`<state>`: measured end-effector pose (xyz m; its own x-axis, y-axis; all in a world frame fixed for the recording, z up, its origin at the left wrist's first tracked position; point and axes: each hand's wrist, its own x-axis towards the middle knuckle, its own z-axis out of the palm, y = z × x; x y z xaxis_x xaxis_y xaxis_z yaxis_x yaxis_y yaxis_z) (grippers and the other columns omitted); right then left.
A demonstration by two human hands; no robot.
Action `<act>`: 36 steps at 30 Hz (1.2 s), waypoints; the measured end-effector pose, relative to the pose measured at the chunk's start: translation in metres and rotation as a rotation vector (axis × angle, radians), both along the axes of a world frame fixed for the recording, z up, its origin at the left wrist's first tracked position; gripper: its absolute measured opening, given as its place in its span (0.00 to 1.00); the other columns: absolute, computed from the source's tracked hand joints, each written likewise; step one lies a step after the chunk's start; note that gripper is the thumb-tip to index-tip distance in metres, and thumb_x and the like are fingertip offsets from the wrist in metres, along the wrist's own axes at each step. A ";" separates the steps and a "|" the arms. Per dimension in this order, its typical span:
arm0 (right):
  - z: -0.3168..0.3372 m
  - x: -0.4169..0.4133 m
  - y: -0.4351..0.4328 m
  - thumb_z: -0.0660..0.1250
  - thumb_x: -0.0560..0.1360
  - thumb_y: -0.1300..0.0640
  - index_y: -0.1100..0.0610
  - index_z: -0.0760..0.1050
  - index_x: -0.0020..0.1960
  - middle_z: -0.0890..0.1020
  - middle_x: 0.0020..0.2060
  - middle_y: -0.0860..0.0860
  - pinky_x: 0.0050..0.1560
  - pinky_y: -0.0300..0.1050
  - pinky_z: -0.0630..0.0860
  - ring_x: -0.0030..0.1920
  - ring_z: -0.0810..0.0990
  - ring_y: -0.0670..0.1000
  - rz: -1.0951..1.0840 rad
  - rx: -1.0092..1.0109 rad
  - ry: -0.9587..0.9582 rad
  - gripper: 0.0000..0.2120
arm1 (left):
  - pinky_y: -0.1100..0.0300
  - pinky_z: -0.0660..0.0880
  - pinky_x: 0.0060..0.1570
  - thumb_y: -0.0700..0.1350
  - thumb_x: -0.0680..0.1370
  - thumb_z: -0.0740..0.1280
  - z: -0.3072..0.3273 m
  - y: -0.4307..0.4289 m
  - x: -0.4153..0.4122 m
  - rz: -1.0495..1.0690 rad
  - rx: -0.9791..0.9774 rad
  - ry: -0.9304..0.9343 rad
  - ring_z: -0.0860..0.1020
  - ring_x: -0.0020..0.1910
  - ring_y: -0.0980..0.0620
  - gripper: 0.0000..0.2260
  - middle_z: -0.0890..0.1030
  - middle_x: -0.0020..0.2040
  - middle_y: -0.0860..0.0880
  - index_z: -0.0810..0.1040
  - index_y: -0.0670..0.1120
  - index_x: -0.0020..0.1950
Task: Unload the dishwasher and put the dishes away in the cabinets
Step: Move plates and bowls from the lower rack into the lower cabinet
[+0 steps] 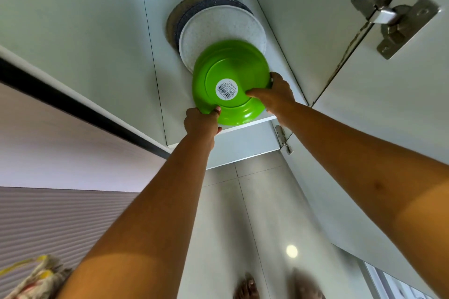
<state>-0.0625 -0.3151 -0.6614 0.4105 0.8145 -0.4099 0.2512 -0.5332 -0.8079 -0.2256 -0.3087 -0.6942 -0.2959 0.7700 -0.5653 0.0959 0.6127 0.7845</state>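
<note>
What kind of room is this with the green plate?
Probably a home kitchen: the left hand and right hand hold a green plate at a white cabinet where other plates are stacked, with a metal door hinge beside.

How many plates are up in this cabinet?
4: a green plate at the shelf front, then a white speckled plate, a dark blue plate and a brown plate behind it. Others may be hidden.
</note>
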 end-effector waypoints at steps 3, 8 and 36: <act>-0.002 -0.007 0.002 0.78 0.64 0.53 0.57 0.67 0.67 0.73 0.63 0.56 0.56 0.54 0.78 0.59 0.76 0.56 -0.081 -0.006 0.057 0.36 | 0.63 0.77 0.22 0.45 0.72 0.73 0.001 0.002 -0.002 0.011 0.002 0.006 0.79 0.53 0.41 0.23 0.74 0.62 0.37 0.71 0.37 0.62; -0.002 -0.020 0.012 0.78 0.64 0.56 0.57 0.69 0.65 0.76 0.57 0.55 0.56 0.54 0.78 0.57 0.78 0.56 -0.144 0.001 0.182 0.33 | 0.64 0.76 0.21 0.41 0.73 0.72 0.008 0.010 -0.013 0.036 0.018 -0.036 0.77 0.47 0.43 0.21 0.74 0.63 0.37 0.72 0.37 0.63; 0.008 -0.018 0.064 0.69 0.71 0.60 0.40 0.61 0.70 0.75 0.42 0.47 0.30 0.36 0.71 0.34 0.73 0.46 0.141 -0.182 0.395 0.33 | 0.72 0.70 0.20 0.33 0.73 0.69 0.031 0.053 -0.035 0.075 -0.022 -0.228 0.70 0.31 0.55 0.09 0.70 0.33 0.47 0.71 0.43 0.39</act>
